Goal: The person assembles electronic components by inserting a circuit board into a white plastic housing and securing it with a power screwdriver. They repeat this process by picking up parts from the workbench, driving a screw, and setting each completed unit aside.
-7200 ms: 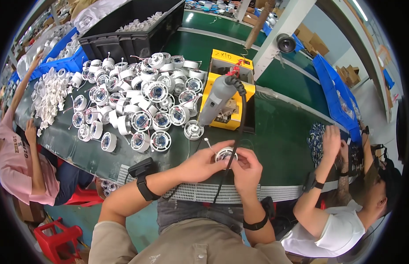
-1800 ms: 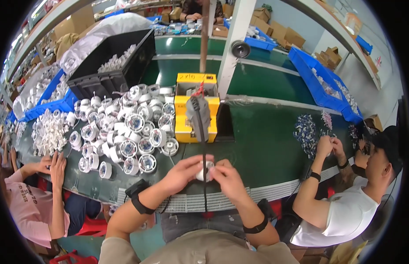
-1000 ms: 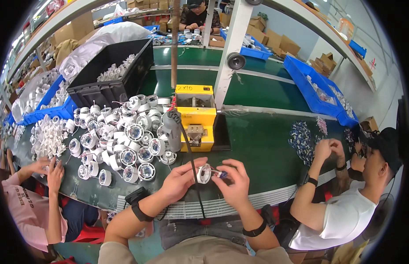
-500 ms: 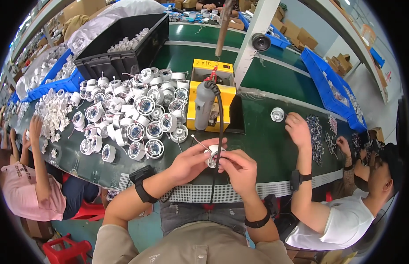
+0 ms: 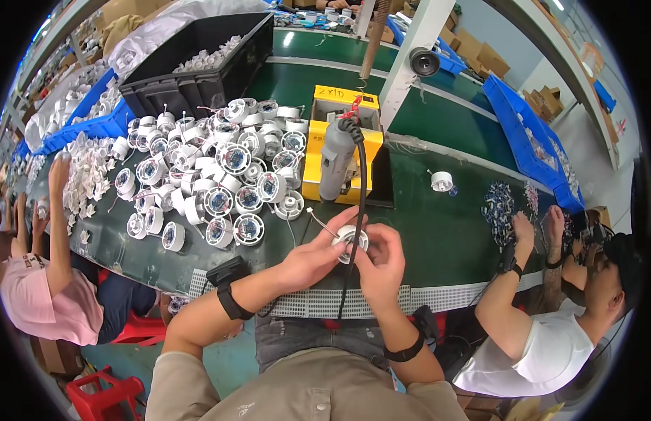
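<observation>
Near the front edge of the workbench, both of my hands are closed around one white round plastic housing [image 5: 356, 237] with a thin wire and small plug trailing to its left. My left hand [image 5: 313, 258] grips its left side, thumb on the rim. My right hand [image 5: 381, 265] pinches it from the right, fingers curled over the edge. A black cord [image 5: 361, 193] passes in front and covers part of it. The cord comes from a grey cylindrical tool [image 5: 335, 161], which hangs just ahead of my hands before a yellow box [image 5: 373, 121].
A heap of similar housings [image 5: 220, 168] with circuit boards lies left. Behind it stands a black bin [image 5: 164, 88]. To the right are one housing [image 5: 442, 181], a pile of small parts [image 5: 498, 214] and a blue tray [image 5: 525, 151]. Co-workers sit on both sides.
My hands have turned the held housing so its open ribbed face shows more. The right co-worker's hand has withdrawn from the lone housing, now resting differently, toward the small parts.
</observation>
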`<state>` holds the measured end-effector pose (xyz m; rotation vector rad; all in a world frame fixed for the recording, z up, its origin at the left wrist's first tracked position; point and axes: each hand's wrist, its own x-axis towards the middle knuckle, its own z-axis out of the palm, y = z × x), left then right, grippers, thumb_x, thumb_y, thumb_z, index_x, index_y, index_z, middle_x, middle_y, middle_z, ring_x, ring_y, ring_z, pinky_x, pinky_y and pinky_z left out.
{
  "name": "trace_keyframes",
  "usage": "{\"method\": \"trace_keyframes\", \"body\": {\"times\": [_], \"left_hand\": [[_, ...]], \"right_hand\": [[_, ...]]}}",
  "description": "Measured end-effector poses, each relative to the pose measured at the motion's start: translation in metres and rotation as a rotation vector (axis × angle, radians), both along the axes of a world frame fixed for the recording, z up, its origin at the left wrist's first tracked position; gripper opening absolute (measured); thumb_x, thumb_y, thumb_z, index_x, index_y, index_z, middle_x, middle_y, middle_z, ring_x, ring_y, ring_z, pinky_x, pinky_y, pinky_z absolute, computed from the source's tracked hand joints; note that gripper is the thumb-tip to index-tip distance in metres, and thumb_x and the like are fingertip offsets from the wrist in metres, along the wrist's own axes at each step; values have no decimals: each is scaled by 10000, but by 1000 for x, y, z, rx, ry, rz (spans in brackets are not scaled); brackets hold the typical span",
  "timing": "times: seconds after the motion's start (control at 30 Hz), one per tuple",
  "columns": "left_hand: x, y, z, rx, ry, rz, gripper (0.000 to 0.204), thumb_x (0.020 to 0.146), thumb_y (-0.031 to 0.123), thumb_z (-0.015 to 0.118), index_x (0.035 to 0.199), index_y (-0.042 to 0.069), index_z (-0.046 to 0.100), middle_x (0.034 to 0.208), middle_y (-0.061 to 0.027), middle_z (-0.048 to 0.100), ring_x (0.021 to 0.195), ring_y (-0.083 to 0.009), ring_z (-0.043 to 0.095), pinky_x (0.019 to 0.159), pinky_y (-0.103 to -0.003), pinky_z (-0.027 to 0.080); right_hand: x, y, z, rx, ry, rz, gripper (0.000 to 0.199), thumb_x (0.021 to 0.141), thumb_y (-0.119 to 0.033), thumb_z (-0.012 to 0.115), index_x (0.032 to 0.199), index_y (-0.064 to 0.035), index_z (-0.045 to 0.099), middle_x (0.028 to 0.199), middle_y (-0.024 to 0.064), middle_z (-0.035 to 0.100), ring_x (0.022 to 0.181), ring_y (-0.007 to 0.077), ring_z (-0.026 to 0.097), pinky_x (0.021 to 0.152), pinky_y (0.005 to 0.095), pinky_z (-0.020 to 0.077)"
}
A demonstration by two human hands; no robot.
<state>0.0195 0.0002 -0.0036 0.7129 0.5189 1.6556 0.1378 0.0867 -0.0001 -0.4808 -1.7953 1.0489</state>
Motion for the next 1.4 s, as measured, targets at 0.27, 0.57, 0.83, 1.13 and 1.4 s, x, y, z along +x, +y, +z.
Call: {"method": "trace_keyframes", "body": {"times": [0.27,0.57,0.83,1.13,1.4], "left_hand": [[-16,4,-7,-386,401,21,528,912,18,540,1399,32,336,1239,-118,512,1046,-168,582,804,-290,563],[-23,8,-18,-570,242,231,347,921,35,525,1252,-24,440,1133,-102,536,989,-190,600,769,-324,598],[-24,10,-22,-625,274,238,393,930,69,477,1309,-35,465,1144,-168,586,864,-230,681,741,-303,590],[-24,10,-22,-643,294,240,393,932,76,465,1308,-38,465,1151,-174,591,852,-239,691,729,-308,585],[-26,10,-14,-658,276,231,344,970,59,433,1302,-30,443,1117,-118,554,917,-213,647,782,-313,597]], "right_hand": [[1,40,-6,299,-377,86,513,753,-60,763,1191,45,518,1092,158,610,963,235,626,822,333,513],[-104,35,34,-19,23,200,576,826,-111,658,1309,16,370,893,109,614,782,172,621,757,312,511],[-122,64,59,-29,412,129,425,924,-157,435,1294,19,322,646,73,456,475,152,477,480,289,451],[-128,63,54,-66,422,150,320,934,-138,443,1207,3,355,648,75,459,477,157,466,474,302,447],[-119,60,53,-28,354,204,318,924,-104,455,1203,-1,344,659,74,467,477,156,465,463,310,443]]}}
